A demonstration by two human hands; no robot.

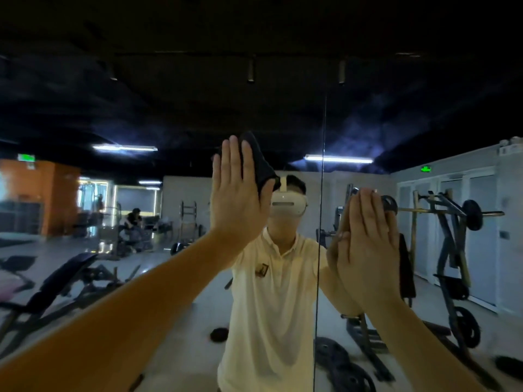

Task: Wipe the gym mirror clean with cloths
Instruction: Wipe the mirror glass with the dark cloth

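Note:
The gym mirror fills the whole view, split by a vertical seam right of centre. My left hand is raised flat with straight fingers, pressing a dark cloth against the left panel; the cloth sticks out above and right of the fingers. My right hand lies flat with straight fingers against the right panel. A dark cloth edge shows just beside that hand, mostly hidden behind it. My own reflection in a white shirt stands between the two hands.
The glass reflects a dim gym: a weight bench at lower left, a barbell rack at right, weight plates on the floor, ceiling lights and a seated person far back.

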